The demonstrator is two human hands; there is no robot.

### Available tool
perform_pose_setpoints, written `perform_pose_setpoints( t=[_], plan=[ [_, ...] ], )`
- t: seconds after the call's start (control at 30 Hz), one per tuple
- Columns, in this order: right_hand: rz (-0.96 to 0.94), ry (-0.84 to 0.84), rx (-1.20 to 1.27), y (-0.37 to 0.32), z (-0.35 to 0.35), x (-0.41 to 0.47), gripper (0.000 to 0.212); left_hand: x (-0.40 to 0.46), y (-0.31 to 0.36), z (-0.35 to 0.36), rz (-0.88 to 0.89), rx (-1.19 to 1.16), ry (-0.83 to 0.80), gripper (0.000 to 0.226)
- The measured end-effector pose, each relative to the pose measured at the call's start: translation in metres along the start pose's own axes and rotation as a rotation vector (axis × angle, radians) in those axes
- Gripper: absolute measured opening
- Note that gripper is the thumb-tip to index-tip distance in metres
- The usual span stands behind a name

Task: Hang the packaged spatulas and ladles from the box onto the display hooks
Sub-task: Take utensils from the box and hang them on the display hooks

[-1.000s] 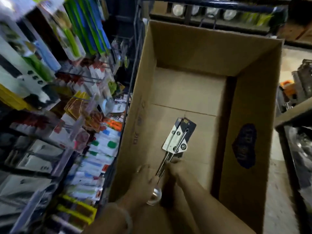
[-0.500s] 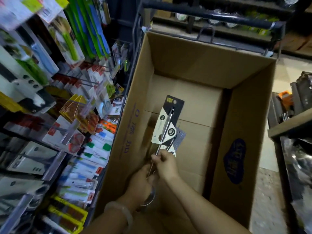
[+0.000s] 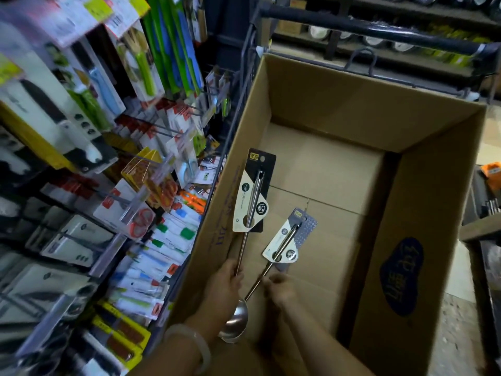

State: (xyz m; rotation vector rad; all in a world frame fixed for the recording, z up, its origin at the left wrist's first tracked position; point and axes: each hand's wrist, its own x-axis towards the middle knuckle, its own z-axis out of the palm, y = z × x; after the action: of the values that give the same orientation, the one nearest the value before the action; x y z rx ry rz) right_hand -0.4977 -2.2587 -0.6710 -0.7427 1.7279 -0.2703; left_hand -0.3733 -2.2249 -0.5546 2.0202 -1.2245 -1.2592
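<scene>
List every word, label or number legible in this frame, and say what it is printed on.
Nothing can be read with confidence.
Box inner right wall: dark blue stamp with Chinese characters, blurred.
Box left wall: purple handwriting, illegible.
Black utensil card in the left hand: yellow logo patch, too small.
Grey card by the right hand: too small.
Shelf packages: blurred.

Matt brown corrugated cardboard box (image 3: 339,109), smooth inside. Two polished metal utensils: long shiny handle (image 3: 245,240) under a printed paper card (image 3: 253,194), glossy ladle bowl (image 3: 235,325) below a second card (image 3: 287,240). Pale, smooth, stone-like bangle (image 3: 195,344). Glossy plastic and card packets (image 3: 130,207) on thin metal hooks (image 3: 151,126). Dark painted metal cart bar (image 3: 366,28).
</scene>
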Motion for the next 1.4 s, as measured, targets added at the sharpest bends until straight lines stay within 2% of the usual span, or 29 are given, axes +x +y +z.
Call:
perform_pose_setpoints(
  t=[0.17, 0.4, 0.63, 0.73, 0.83, 0.93, 1.03, 1.17, 1.23, 1.4],
  plan=[
    [-0.006, 0.154, -0.064, -0.008, 0.026, 0.004, 0.018, 0.009, -0.002, -0.005, -0.002, 0.019, -0.009, 0.013],
    [-0.005, 0.230, 0.039, -0.002, 0.032, 0.000, 0.022, 0.002, -0.004, -0.004, -0.028, -0.017, 0.008, 0.020],
    [-0.335, 0.256, 0.187, -0.039, -0.030, -0.041, 0.022, -0.019, 0.018, -0.021, 0.077, -0.003, 0.086, 0.022],
    [-0.488, 0.192, 0.200, -0.073, -0.053, -0.068, 0.023, -0.033, 0.037, -0.032, 0.139, -0.035, 0.127, 0.032],
    [-0.683, 0.143, 0.140, -0.112, -0.063, -0.106, 0.026, -0.054, 0.052, -0.051, 0.209, -0.088, 0.178, 0.030],
    [-0.888, 0.082, -0.003, -0.143, -0.052, -0.163, 0.027, -0.085, 0.055, -0.079, 0.260, -0.173, 0.269, 0.026],
    [-1.065, -0.026, -0.091, -0.153, -0.021, -0.230, 0.015, -0.131, 0.037, -0.114, 0.270, -0.255, 0.395, 0.029],
    [-1.288, -0.153, -0.264, -0.128, 0.046, -0.327, 0.009, -0.226, -0.013, -0.163, 0.260, -0.372, 0.590, 0.033],
    [-1.334, -0.283, -0.338, -0.101, 0.085, -0.382, 0.010, -0.290, -0.048, -0.183, 0.249, -0.382, 0.727, 0.034],
    [-1.417, -0.643, -0.390, -0.006, 0.181, -0.525, 0.018, -0.472, -0.142, -0.214, 0.086, -0.351, 1.064, 0.033]
  ],
)
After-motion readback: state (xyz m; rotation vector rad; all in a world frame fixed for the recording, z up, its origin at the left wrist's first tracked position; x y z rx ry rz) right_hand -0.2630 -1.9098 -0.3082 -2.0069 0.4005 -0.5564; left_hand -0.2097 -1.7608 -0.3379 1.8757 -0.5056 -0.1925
